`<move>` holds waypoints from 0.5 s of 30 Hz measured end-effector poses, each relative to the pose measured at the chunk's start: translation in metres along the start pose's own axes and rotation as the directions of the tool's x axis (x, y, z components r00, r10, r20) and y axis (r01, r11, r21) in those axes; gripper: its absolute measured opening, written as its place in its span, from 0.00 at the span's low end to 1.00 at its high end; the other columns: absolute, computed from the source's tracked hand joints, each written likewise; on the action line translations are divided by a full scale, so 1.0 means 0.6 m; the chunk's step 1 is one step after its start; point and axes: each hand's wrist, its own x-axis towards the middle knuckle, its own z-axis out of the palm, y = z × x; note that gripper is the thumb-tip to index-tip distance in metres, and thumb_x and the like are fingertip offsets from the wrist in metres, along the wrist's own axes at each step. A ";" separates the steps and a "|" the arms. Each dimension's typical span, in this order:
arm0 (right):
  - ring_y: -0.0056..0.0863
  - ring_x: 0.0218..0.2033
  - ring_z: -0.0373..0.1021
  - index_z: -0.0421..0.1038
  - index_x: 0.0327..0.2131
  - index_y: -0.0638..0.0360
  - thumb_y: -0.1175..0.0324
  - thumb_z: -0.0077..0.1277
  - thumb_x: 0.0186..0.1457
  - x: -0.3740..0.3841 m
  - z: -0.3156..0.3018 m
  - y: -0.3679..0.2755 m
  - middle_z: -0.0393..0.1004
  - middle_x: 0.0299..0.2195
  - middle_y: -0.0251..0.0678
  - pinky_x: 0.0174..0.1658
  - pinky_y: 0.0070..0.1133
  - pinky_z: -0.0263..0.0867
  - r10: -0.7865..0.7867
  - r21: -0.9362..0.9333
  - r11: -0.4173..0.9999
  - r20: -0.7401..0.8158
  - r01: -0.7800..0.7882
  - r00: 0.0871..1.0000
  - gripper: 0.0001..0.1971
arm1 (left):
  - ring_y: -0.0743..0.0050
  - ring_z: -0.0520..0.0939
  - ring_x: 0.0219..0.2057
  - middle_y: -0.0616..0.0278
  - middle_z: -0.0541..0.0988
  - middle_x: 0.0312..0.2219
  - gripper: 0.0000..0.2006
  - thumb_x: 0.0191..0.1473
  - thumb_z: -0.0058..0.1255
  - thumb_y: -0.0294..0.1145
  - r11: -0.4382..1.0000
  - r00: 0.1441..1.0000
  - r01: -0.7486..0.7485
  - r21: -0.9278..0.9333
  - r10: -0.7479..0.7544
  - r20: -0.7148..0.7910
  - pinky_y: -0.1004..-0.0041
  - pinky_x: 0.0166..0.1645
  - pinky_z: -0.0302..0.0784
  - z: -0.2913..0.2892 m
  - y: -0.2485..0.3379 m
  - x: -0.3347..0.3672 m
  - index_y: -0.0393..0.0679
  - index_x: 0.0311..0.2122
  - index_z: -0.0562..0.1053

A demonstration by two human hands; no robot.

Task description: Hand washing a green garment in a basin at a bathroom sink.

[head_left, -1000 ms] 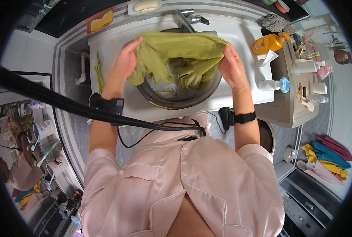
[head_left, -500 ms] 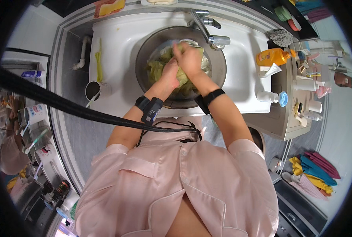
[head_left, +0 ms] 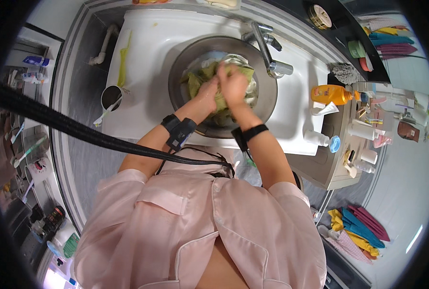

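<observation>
A wet yellow-green cloth (head_left: 194, 85) lies bunched in a round metal basin (head_left: 177, 72), with white suds or pale fabric around it. Closed on the cloth, my left hand (head_left: 208, 96) presses from the left side. My right hand (head_left: 234, 85) is curled over another part of the same cloth, close against the left one and a little blurred. Both hands are inside the basin's rim. The basin stands in a white sink (head_left: 147, 36), and the chrome faucet (head_left: 267, 53) reaches over its far right edge.
A white cup (head_left: 112, 98) with a toothbrush and a green long-handled tool (head_left: 123, 62) stand on the sink's left. At the right are an orange pump bottle (head_left: 329, 95), a white tube (head_left: 324, 110) and a white bottle (head_left: 315, 138). A black strap (head_left: 79, 127) crosses the view from the left.
The view has turned and shifted slightly. Both hands stay on the cloth in the basin; the right hand has moved a little over it, and the cloth's folds have changed.
</observation>
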 end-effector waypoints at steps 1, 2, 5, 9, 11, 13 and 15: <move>0.45 0.17 0.68 0.71 0.21 0.60 0.55 0.49 0.50 0.014 0.002 0.004 0.67 0.13 0.47 0.21 0.33 0.63 -0.011 0.001 1.000 0.008 0.011 1.000 0.17 | 0.70 0.72 0.41 0.62 0.73 0.36 0.16 0.56 0.41 0.45 1.000 1.000 0.000 0.007 0.000 -0.010 0.67 0.49 0.67 0.011 -0.004 -0.005 0.46 0.43 0.68; 0.46 0.17 0.67 0.70 0.21 0.60 0.55 0.48 0.51 0.024 0.004 0.007 0.67 0.13 0.48 0.22 0.34 0.62 0.019 -0.011 1.000 -0.021 -0.020 1.000 0.17 | 0.70 0.71 0.42 0.61 0.73 0.36 0.15 0.56 0.41 0.44 1.000 1.000 0.004 -0.002 -0.004 0.000 0.67 0.50 0.66 0.018 -0.002 -0.011 0.46 0.43 0.68; 0.46 0.18 0.68 0.72 0.23 0.58 0.54 0.47 0.50 0.007 0.014 -0.026 0.69 0.15 0.48 0.23 0.34 0.63 0.017 -0.002 1.000 0.010 -0.017 1.000 0.17 | 0.70 0.68 0.45 0.61 0.73 0.38 0.15 0.55 0.41 0.42 1.000 1.000 -0.011 0.018 0.011 0.015 0.67 0.52 0.63 0.007 0.025 -0.022 0.45 0.44 0.68; 0.41 0.14 0.68 0.71 0.18 0.54 0.56 0.52 0.46 -0.092 0.020 -0.098 0.68 0.11 0.41 0.18 0.31 0.63 -0.289 0.132 0.951 0.059 0.279 0.956 0.13 | 0.70 0.65 0.50 0.61 0.72 0.40 0.15 0.54 0.41 0.39 0.710 0.834 -0.520 0.475 0.303 0.461 0.67 0.55 0.59 -0.071 0.050 -0.029 0.44 0.45 0.67; 0.41 0.13 0.67 0.69 0.16 0.54 0.58 0.53 0.47 -0.096 0.014 -0.106 0.68 0.12 0.41 0.18 0.31 0.63 -0.292 0.215 0.935 0.024 0.280 0.956 0.13 | 0.70 0.64 0.52 0.61 0.72 0.41 0.15 0.54 0.41 0.37 0.231 0.565 -0.823 0.518 0.420 0.710 0.67 0.57 0.57 -0.083 0.041 -0.049 0.44 0.45 0.66; 0.43 0.13 0.66 0.69 0.18 0.56 0.58 0.53 0.48 -0.069 0.021 -0.086 0.68 0.12 0.43 0.19 0.32 0.62 -0.285 0.179 0.942 -0.025 0.285 0.958 0.14 | 0.69 0.68 0.49 0.60 0.72 0.40 0.15 0.54 0.43 0.38 0.372 0.631 -0.775 0.510 0.420 0.652 0.67 0.54 0.63 -0.114 0.010 0.003 0.43 0.45 0.67; 0.44 0.14 0.65 0.69 0.20 0.60 0.58 0.51 0.50 -0.009 0.025 0.003 0.67 0.13 0.45 0.20 0.32 0.61 -0.050 0.085 0.995 -0.052 0.054 0.997 0.15 | 0.71 0.71 0.46 0.61 0.68 0.48 0.20 0.57 0.37 0.42 0.779 0.942 -0.296 0.553 0.140 0.306 0.69 0.46 0.71 -0.033 0.006 -0.039 0.47 0.52 0.63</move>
